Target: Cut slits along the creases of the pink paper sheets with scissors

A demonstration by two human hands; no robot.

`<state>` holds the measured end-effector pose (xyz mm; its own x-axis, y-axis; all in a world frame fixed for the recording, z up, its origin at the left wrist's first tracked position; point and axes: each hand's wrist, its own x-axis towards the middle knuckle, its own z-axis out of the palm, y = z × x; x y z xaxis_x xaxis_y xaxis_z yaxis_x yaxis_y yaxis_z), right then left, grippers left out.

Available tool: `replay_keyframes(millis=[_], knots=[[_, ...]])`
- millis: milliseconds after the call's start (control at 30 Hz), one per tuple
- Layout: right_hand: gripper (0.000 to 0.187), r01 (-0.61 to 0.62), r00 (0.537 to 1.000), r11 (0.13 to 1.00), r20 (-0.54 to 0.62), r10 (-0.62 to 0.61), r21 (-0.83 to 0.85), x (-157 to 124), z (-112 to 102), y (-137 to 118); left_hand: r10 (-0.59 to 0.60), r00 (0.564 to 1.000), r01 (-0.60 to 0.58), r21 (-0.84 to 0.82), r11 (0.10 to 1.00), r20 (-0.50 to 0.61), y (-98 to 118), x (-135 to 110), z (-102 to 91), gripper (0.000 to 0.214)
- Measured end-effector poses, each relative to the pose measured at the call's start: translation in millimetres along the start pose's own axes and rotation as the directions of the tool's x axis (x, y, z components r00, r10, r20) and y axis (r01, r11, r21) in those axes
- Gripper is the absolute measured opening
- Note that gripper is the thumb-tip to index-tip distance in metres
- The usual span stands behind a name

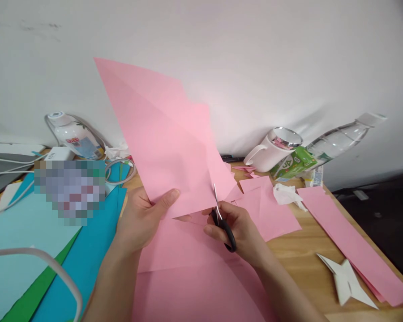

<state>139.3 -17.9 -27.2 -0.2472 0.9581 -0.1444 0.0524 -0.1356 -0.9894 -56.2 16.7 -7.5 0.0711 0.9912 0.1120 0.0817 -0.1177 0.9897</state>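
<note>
My left hand (144, 217) pinches the lower edge of a large folded pink paper sheet (161, 143) and holds it upright in front of me. My right hand (237, 230) grips black-handled scissors (221, 219), whose blades point up into the sheet's bottom edge, just right of my left thumb. More pink paper (188, 286) lies flat on the wooden table under both hands.
Blue and green sheets (70, 264) and white cables lie at left. A white bottle (75, 134) stands behind them. A white mug (272, 152), green carton (292, 163), clear water bottle (342, 136), pink strips (352, 241) and a white folded paper star (345, 281) sit at right.
</note>
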Motion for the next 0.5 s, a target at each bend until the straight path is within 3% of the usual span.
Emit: replay_keyframes(millis=[300, 500], knots=[[0.023, -0.004, 1.000, 1.000, -0.001, 0.004, -0.020, -0.7, 0.6, -5.0, -0.121, 0.985, 0.138, -0.135, 0.981, 0.125, -1.8, -0.8, -1.7, 0.018], [0.025, -0.025, 1.000, 1.000, 0.007, 0.025, 0.015, -0.3, 0.0, -4.9, -0.129, 0.983, 0.146, -0.124, 0.982, 0.134, -2.0, -0.7, -2.7, 0.017]])
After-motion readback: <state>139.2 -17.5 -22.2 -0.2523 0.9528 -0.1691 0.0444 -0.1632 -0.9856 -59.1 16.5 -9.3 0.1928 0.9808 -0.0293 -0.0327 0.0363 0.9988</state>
